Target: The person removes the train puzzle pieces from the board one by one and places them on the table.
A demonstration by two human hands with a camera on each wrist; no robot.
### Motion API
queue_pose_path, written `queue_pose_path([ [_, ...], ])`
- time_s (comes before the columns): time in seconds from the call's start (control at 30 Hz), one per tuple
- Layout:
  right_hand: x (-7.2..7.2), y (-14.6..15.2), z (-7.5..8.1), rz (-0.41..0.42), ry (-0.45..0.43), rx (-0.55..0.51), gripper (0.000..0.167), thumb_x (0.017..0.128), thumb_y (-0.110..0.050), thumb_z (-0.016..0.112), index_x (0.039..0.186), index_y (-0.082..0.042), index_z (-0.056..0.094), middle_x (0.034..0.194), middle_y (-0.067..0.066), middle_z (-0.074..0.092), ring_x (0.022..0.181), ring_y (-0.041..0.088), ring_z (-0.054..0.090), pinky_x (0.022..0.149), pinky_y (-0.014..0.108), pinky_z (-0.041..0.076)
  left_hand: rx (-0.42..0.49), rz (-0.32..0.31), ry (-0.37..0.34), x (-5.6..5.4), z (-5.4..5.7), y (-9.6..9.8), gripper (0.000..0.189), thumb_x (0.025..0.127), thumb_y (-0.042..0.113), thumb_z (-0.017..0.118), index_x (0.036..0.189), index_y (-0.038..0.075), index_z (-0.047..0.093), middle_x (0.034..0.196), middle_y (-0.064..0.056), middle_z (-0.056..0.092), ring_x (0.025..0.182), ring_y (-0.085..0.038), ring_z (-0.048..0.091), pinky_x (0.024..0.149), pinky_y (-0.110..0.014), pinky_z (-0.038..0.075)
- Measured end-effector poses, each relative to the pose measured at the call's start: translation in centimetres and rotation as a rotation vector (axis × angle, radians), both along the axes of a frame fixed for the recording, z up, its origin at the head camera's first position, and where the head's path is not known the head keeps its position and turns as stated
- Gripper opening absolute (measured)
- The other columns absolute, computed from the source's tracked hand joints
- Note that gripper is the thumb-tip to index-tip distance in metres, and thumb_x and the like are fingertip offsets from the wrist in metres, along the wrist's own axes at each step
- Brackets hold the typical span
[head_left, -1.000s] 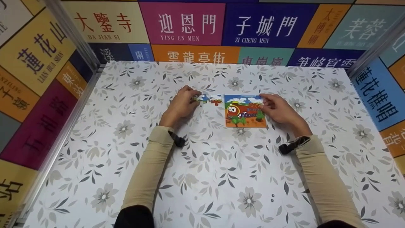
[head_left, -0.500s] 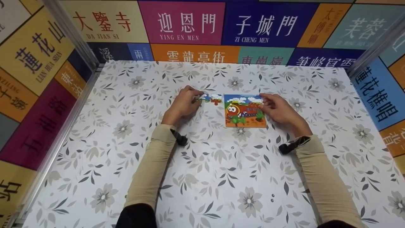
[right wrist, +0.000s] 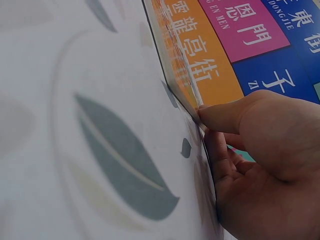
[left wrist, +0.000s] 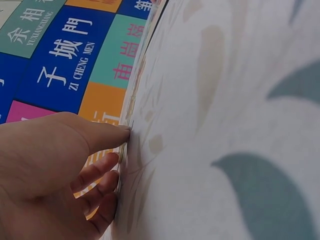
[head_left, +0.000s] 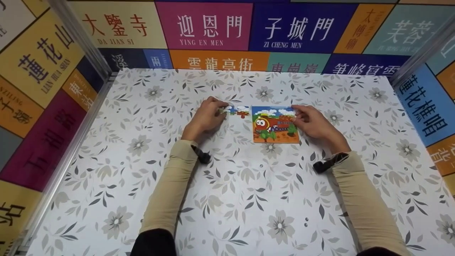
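Note:
My left hand rests low at the table and pinches the left end of a short row of jigsaw puzzle pieces, with the end piece partly hidden by the fingers. The pieces show blue sky, white clouds and some red. To their right lies a square picture board with a red cartoon train, green plants and orange ground. My right hand grips this board by its upper right edge between thumb and fingers. In the right wrist view the board appears edge-on at the thumb tip.
A white tablecloth with grey leaves and flowers covers the table. Colourful panels with Chinese lettering stand behind it and along both sides, joined by metal corner posts.
My left hand has shifted slightly to the right, and the gap between the puzzle pieces has narrowed. The right hand and the picture board have stayed in place.

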State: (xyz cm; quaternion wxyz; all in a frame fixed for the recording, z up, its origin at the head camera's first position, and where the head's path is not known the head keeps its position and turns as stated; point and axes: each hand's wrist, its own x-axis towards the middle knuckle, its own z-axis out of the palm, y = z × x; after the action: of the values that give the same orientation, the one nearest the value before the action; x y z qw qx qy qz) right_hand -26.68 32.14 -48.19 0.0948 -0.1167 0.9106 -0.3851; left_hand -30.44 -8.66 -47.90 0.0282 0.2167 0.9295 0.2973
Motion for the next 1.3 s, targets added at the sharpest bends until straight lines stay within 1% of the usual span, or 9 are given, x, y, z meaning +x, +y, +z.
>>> queue_pose_path([
  [0.07, 0.0, 0.0, 0.0, -0.001, 0.001, 0.0, 0.057, 0.112, -0.017, 0.059, 0.166, -0.005, 0.042, 0.136, 0.023, 0.055, 0.125, 0.033, 0.06, 0.114, 0.044, 0.048, 0.006, -0.002, 0.0, 0.0, 0.0, -0.1, 0.043, 0.104, 0.017, 0.069, 0.147, 0.008, 0.068, 0.136, -0.02, 0.06, 0.121, -0.035, 0.056, 0.108, -0.049, 0.047],
  [0.27, 0.0, 0.0, 0.1, 0.005, 0.007, 0.003, 0.057, 0.112, -0.016, 0.059, 0.165, -0.005, 0.043, 0.136, 0.023, 0.055, 0.123, 0.032, 0.06, 0.105, 0.026, 0.047, 0.015, -0.005, -0.016, 0.0, 0.0, -0.1, 0.043, 0.105, 0.016, 0.069, 0.147, 0.008, 0.068, 0.137, -0.02, 0.06, 0.122, -0.034, 0.056, 0.109, -0.048, 0.047],
  [0.5, -0.1, 0.1, -0.1, 0.012, 0.015, 0.01, 0.058, 0.112, -0.017, 0.059, 0.166, -0.004, 0.042, 0.136, 0.024, 0.055, 0.125, 0.034, 0.061, 0.109, 0.032, 0.048, 0.036, -0.012, -0.031, 0.0, -0.1, -0.3, 0.042, 0.105, 0.015, 0.07, 0.146, 0.009, 0.069, 0.136, -0.019, 0.061, 0.118, -0.032, 0.056, 0.106, -0.048, 0.047],
  [0.73, -0.1, 0.2, -0.1, 0.035, 0.012, 0.001, 0.057, 0.112, -0.013, 0.057, 0.166, -0.001, 0.04, 0.138, 0.026, 0.055, 0.124, 0.034, 0.06, 0.095, 0.009, 0.042, 0.043, -0.017, -0.029, -0.1, -0.1, -0.3, 0.042, 0.106, 0.016, 0.069, 0.147, 0.008, 0.068, 0.138, -0.02, 0.06, 0.119, -0.034, 0.056, 0.108, -0.049, 0.047],
  [0.8, -0.1, 0.1, 0.0, 0.036, 0.01, 0.005, 0.057, 0.113, -0.014, 0.057, 0.166, -0.001, 0.04, 0.139, 0.027, 0.054, 0.125, 0.035, 0.06, 0.099, 0.013, 0.044, 0.036, -0.01, -0.039, -0.1, -0.1, -0.3, 0.043, 0.106, 0.017, 0.069, 0.148, 0.009, 0.067, 0.139, -0.019, 0.06, 0.119, -0.032, 0.055, 0.107, -0.048, 0.047],
  [0.9, -0.1, 0.1, 0.1, 0.025, -0.001, 0.011, 0.058, 0.113, -0.015, 0.057, 0.166, -0.003, 0.04, 0.14, 0.027, 0.054, 0.128, 0.037, 0.06, 0.11, 0.031, 0.048, 0.038, 0.007, -0.062, 0.0, -0.1, -0.3, 0.045, 0.105, 0.018, 0.07, 0.149, 0.01, 0.066, 0.138, -0.016, 0.059, 0.116, -0.03, 0.055, 0.104, -0.046, 0.048],
  [1.0, -0.1, 0.0, 0.1, 0.018, -0.005, 0.011, 0.059, 0.113, -0.016, 0.058, 0.167, -0.003, 0.039, 0.14, 0.027, 0.053, 0.129, 0.038, 0.06, 0.114, 0.049, 0.047, 0.055, 0.027, -0.066, 0.0, 0.0, -0.1, 0.046, 0.103, 0.017, 0.072, 0.148, 0.01, 0.066, 0.135, -0.016, 0.059, 0.115, -0.029, 0.057, 0.102, -0.045, 0.051],
  [1.2, -0.1, 0.0, 0.0, 0.01, 0.005, 0.018, 0.059, 0.112, -0.016, 0.059, 0.166, -0.003, 0.04, 0.139, 0.026, 0.054, 0.127, 0.036, 0.06, 0.115, 0.049, 0.047, 0.079, 0.046, 0.025, 0.1, 0.2, 1.0, 0.043, 0.1, 0.016, 0.074, 0.141, 0.005, 0.07, 0.133, -0.019, 0.064, 0.119, -0.034, 0.06, 0.105, -0.048, 0.052],
  [1.3, -0.1, 0.1, 0.0, 0.006, 0.008, 0.022, 0.059, 0.112, -0.016, 0.06, 0.166, -0.003, 0.04, 0.138, 0.025, 0.054, 0.126, 0.035, 0.06, 0.114, 0.048, 0.048, 0.076, 0.032, 0.067, 0.2, 0.3, 2.1, 0.042, 0.1, 0.016, 0.074, 0.14, 0.005, 0.071, 0.134, -0.018, 0.067, 0.123, -0.035, 0.061, 0.107, -0.049, 0.051],
])
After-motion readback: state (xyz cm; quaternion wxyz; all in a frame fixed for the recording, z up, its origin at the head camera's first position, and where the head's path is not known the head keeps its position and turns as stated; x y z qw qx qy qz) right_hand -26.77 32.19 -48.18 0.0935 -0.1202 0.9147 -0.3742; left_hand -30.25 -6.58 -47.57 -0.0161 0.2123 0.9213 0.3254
